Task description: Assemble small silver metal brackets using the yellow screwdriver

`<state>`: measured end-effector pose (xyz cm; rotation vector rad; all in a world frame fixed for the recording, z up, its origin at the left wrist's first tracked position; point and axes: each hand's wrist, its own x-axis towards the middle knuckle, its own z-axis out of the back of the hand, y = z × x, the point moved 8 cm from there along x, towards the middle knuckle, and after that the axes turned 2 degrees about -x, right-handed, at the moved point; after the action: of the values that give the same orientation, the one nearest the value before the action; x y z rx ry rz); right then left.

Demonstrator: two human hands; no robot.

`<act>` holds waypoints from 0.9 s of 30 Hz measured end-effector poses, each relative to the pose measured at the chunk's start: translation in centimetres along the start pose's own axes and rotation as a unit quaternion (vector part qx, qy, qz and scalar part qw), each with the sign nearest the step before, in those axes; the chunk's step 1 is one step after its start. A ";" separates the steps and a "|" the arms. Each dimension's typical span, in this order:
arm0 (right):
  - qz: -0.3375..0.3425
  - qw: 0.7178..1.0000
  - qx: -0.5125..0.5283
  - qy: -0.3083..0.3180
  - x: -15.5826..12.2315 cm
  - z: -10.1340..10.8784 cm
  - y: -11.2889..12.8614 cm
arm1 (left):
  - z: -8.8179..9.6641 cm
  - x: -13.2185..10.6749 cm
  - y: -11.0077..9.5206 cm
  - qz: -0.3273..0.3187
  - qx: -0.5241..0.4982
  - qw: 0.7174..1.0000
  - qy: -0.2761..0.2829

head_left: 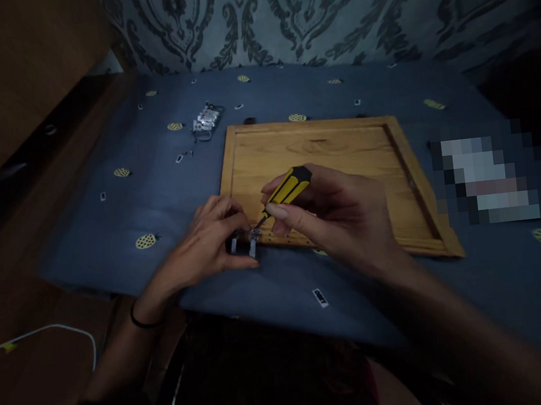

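Note:
My right hand (334, 215) is closed around a black-and-yellow screwdriver (288, 189), which slants down to the left. The screwdriver's tip meets a small metal hinge (252, 246) at the near left corner of a framed wooden panel (290, 162). My left hand (211, 238) steadies this hinge between curled fingers and the thumb, with part of the metal hidden by the fingers. The panel lies flat on the table, and a few small dark holes show along its near edge.
More metal hinges (207, 119) lie in a pile beyond the panel's left corner, with tiny screws (191, 153) nearby. A blue cloth with pineapple prints (81, 241) covers the table. A blurred-out object (485, 173) lies to the right. Patterned fabric (251, 17) rises behind the table.

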<state>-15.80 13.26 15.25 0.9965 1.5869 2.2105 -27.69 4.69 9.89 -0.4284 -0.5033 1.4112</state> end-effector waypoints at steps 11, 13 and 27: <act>0.007 0.997 0.006 -0.078 -0.5 1.2 0.5 | -0.1 0.0 0.3 0.003 0.003 1.000 -0.008; -0.010 0.997 0.002 -0.070 -0.6 1.0 0.1 | -0.1 0.0 0.3 0.006 0.003 1.000 -0.001; -0.015 0.999 -0.002 -0.040 -0.6 0.1 -0.7 | -0.2 0.0 0.3 0.006 0.012 1.000 0.004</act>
<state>-15.42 13.26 14.44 1.0400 1.5523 2.1258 -27.85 4.76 9.59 -0.4180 -0.4771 1.4257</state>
